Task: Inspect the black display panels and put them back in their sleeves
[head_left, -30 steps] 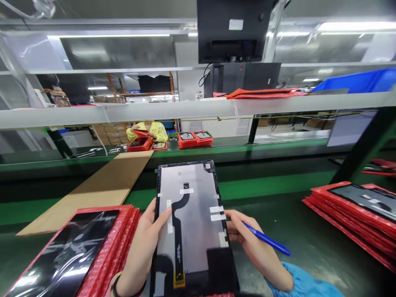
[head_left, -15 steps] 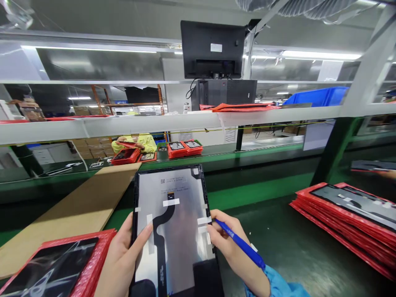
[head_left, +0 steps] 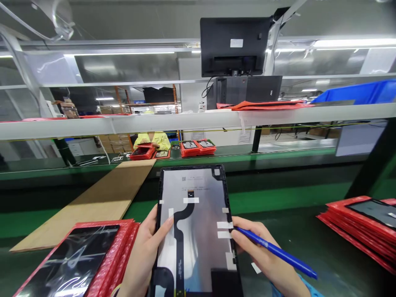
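Observation:
A tablet screen panel (head_left: 204, 231) with a silvery back, black frame and white tape strips is held upright in front of me. My left hand (head_left: 148, 247) grips its left edge, thumb on the back near the black flex cable (head_left: 179, 243). At the right edge, my right hand (head_left: 262, 247) pinches a blue pen (head_left: 278, 252) between thumb and fingers, its tip end beside the frame; whether these fingers also grip the panel, I cannot tell. The panel's bottom runs out of view.
Red bubble-wrap sleeves with a dark screen (head_left: 74, 255) lie at the left, near a brown board (head_left: 102, 198). Stacked red sleeves (head_left: 361, 231) sit at the right. A white rail (head_left: 173, 121) crosses ahead; beyond it a person in yellow (head_left: 161, 140) handles red sleeves.
The view has turned left, so the surroundings shift rightward. The pen now lies at a flatter angle in my right hand. Both hands stay at the panel's sides.

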Tool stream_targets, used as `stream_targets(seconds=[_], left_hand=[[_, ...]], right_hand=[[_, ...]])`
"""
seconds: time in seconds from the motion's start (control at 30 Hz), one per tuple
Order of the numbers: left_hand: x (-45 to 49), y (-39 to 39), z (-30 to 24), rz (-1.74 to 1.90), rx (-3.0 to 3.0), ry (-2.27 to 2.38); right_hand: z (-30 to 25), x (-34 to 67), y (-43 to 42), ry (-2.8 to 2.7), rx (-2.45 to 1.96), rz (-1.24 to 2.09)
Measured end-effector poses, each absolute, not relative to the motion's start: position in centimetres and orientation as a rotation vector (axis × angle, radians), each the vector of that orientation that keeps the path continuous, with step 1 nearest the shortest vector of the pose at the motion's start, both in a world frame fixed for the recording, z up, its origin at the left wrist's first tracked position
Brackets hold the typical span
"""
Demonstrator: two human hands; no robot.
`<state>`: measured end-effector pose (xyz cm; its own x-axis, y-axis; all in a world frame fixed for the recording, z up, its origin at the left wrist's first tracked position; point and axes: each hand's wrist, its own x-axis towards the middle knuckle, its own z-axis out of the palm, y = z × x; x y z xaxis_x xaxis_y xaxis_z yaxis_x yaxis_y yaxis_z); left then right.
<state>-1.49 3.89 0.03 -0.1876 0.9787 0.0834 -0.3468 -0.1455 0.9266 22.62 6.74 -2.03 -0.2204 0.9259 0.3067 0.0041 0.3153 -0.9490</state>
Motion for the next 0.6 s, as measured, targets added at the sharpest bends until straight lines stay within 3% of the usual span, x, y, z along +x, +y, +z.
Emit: stream_targets(seconds=[0.27, 0.4, 0.6], left_hand=[[-2.1, 3.6, -0.7, 1.692, 1.542, 1.506], [-1.8, 4.5, -1.0, 1.613, 2.259, 1.205], [-1.9, 5.8, -1.5, 1.463, 3.103, 0.758]], right_hand=[[-0.9, 21.4, 7.8, -1.178, -0.511, 1.505], [-1.7, 20.7, 7.4, -0.943, -0.299, 1.881], [-2.2, 20.4, 6.7, -0.857, -0.388, 1.879]])
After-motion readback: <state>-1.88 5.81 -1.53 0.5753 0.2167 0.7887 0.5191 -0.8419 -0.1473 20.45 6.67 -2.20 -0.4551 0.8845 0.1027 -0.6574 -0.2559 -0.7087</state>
